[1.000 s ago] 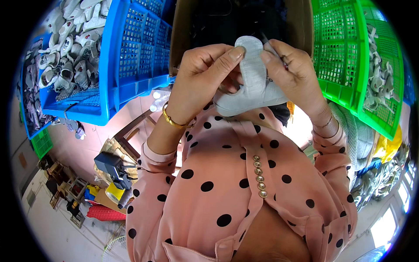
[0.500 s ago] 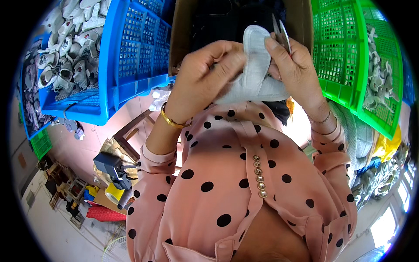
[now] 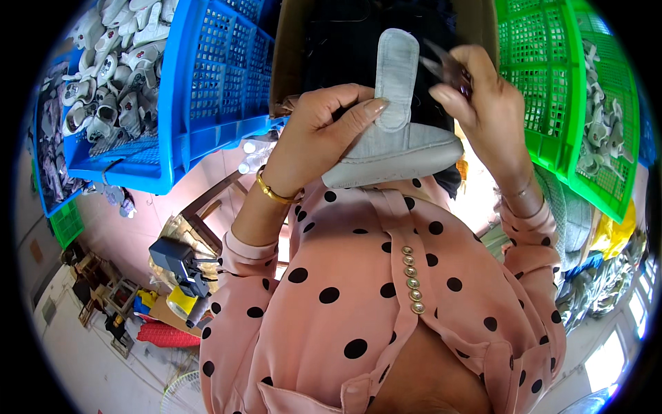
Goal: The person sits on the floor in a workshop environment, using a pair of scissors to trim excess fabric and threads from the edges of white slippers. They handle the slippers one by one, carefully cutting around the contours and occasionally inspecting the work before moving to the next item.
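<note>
A pale grey cloth baby shoe [image 3: 407, 159] hangs over my lap, its sole edge toward my blouse. From it a long, rounded, stitched strap [image 3: 397, 76] stands up. My left hand [image 3: 327, 127] grips the shoe at the left, thumb pressed on the strap's lower part. To the right, apart from the shoe, my right hand [image 3: 486, 100] is closed around a small pair of thread snips [image 3: 449, 72]. Their pointed blades aim up and left, toward the strap. The snips and right fingers are slightly blurred.
A cardboard box [image 3: 476, 31] with dark contents lies beyond my hands. At the left a blue plastic crate [image 3: 169, 131] holds several similar shoes [image 3: 103, 90]. A green crate [image 3: 541, 90] stands at the right, with more pieces beside it. Lower left is a black device [image 3: 176, 259].
My right hand has let go of the strap and moved right with the snips. The left thumb has settled on the strap, and more of the shoe's sole edge shows.
</note>
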